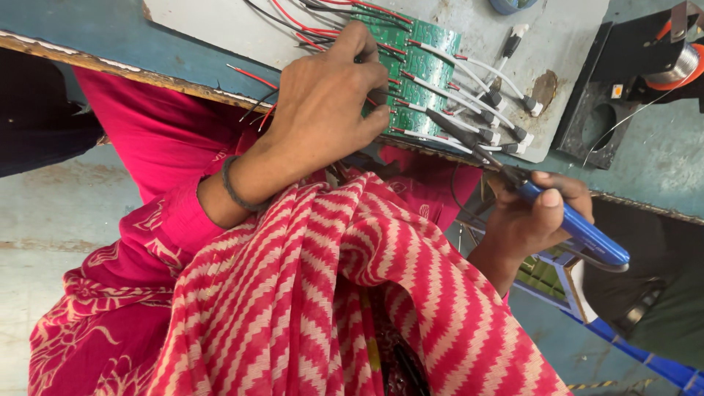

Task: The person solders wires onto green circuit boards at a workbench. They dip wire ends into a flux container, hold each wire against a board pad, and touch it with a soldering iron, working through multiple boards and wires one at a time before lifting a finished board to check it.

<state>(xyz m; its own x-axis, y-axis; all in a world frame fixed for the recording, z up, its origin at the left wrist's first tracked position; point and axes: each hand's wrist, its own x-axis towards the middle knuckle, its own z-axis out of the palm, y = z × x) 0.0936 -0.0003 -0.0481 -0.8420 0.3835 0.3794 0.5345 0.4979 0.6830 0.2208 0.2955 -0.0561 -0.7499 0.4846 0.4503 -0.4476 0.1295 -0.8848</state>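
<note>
My left hand (330, 95) rests on a row of green circuit boards (422, 70), its fingers curled onto red and black wires (293, 18) at the boards' edge. My right hand (532, 213) grips a blue-handled soldering iron (579, 231); its dark tip (451, 128) reaches the near edge of the boards. White leads with dark connectors (506, 103) run off the boards to the right. The boards lie on a pale grey work plate (220, 26).
A solder spool (678, 62) on a black stand (601, 110) sits at the right, with thin solder wire trailing down. A red and cream striped cloth (330, 293) covers my lap. The blue bench top (73, 29) has a worn edge. A blue frame (645, 359) lies lower right.
</note>
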